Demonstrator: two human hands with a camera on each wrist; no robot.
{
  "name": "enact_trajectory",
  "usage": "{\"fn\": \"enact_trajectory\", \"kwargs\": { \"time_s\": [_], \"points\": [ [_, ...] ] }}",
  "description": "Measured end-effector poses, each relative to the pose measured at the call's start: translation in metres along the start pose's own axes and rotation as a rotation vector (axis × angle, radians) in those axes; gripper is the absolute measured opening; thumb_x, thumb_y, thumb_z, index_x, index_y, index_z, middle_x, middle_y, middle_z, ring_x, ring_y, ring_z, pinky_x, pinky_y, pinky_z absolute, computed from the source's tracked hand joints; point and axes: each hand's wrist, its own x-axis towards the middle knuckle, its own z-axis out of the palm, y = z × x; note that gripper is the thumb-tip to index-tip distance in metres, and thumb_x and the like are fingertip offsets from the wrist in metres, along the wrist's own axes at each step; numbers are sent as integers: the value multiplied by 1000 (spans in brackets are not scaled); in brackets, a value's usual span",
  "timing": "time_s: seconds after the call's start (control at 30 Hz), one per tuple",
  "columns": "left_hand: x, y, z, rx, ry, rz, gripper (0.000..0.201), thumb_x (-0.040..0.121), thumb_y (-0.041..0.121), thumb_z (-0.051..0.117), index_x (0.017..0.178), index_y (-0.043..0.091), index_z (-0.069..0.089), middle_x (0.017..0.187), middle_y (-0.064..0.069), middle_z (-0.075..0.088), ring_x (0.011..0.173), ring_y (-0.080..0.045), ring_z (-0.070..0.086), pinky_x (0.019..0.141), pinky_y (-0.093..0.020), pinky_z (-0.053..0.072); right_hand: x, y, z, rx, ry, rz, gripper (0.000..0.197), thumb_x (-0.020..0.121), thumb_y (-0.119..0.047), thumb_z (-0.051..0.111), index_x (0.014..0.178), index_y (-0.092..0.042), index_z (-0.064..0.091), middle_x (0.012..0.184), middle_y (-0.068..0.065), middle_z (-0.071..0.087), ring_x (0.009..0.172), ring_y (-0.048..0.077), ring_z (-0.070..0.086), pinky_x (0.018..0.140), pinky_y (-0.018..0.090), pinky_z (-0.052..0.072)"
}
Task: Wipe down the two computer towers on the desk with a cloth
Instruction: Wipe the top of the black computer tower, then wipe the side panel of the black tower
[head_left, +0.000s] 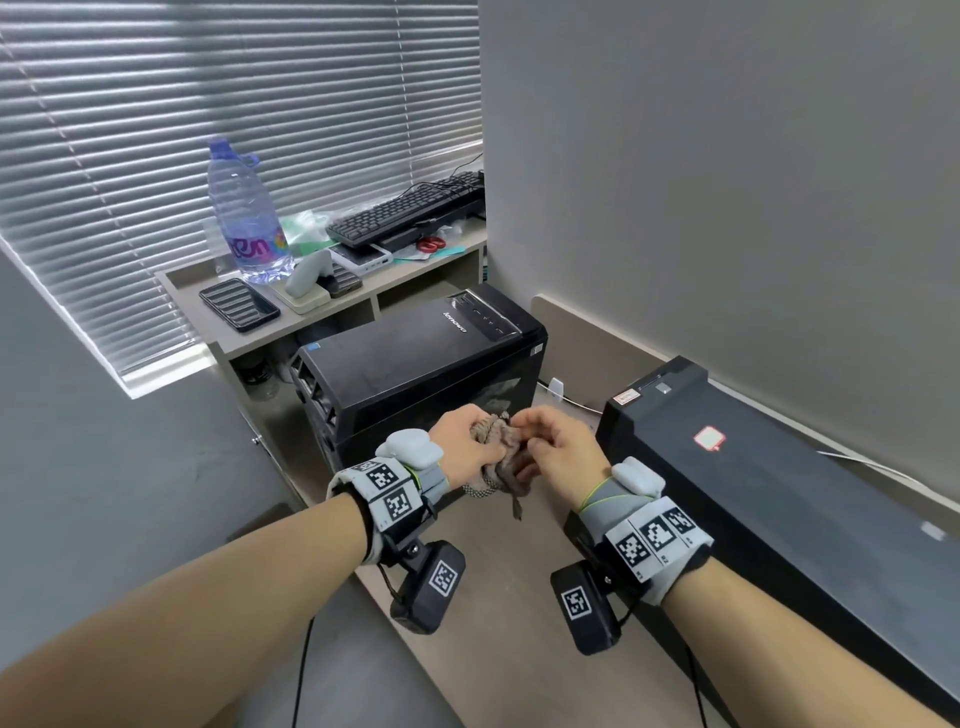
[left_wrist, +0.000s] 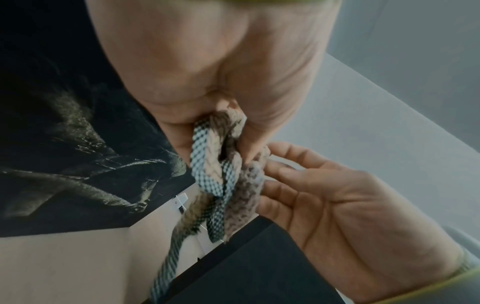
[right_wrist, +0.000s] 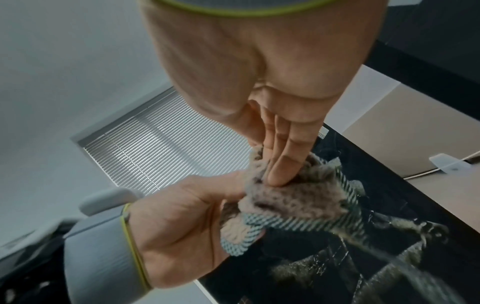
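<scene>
A bunched brown and checked cloth (head_left: 501, 467) (left_wrist: 244, 185) (right_wrist: 293, 197) hangs between both hands above the desk. My left hand (head_left: 470, 441) (left_wrist: 221, 82) (right_wrist: 182, 216) grips its lower bundle in a fist. My right hand (head_left: 550, 441) (left_wrist: 324, 195) (right_wrist: 280, 160) pinches its upper fold between thumb and nearly straight fingers. Just behind the hands stands an upright black Lenovo tower (head_left: 415, 364) (left_wrist: 64, 144) (right_wrist: 363, 236) with smeared glossy sides. A second black tower (head_left: 779, 483) (left_wrist: 246, 267) lies along the right wall, close to my right wrist.
A low shelf (head_left: 332, 312) behind the Lenovo tower carries a large water bottle (head_left: 249, 208), a keyboard (head_left: 410, 210), a black tray (head_left: 239, 304) and red scissors (head_left: 431, 243). Window blinds (head_left: 208, 130) fill the back left. A white plug (head_left: 557, 387) lies between the towers.
</scene>
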Motion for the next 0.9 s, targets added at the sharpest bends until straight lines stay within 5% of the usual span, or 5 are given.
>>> {"fn": "enact_trajectory", "kwargs": {
  "time_s": [0.2,0.3,0.4,0.57,0.9],
  "points": [
    [14,-4,-15,28,-46,41,32,73,-15,53,77,16,61,75,-12,65,60,-22,60,49,-32,52,1,10,-11,-44,-16,128,31,87,-15,66,113,-16,49,94,11,61,62,26,62,48,32,51],
    [18,0,-15,26,-135,81,37,75,-15,55,75,20,66,72,-7,66,63,-21,63,55,-33,55,2,11,-4,-44,-141,170,20,90,-22,64,107,-13,58,89,19,70,63,30,68,53,36,57],
    [25,2,-16,107,-151,104,34,79,-1,64,71,31,71,70,-2,68,64,-20,65,64,-36,59,13,13,4,-66,-39,146,9,89,-19,64,95,-12,63,82,19,71,61,32,69,52,39,58],
    [45,15,-46,397,-90,146,26,87,16,65,109,28,70,108,4,71,99,-18,66,94,-26,49,38,19,0,47,100,251,11,89,0,54,82,-8,54,61,20,60,36,21,58,32,24,45],
    [75,20,-115,821,-97,80,32,94,34,55,126,28,58,127,3,61,114,-23,57,98,-40,48,104,26,10,373,294,404,22,90,-3,59,92,-12,40,101,31,57,54,31,61,40,32,52]
  ]
}}
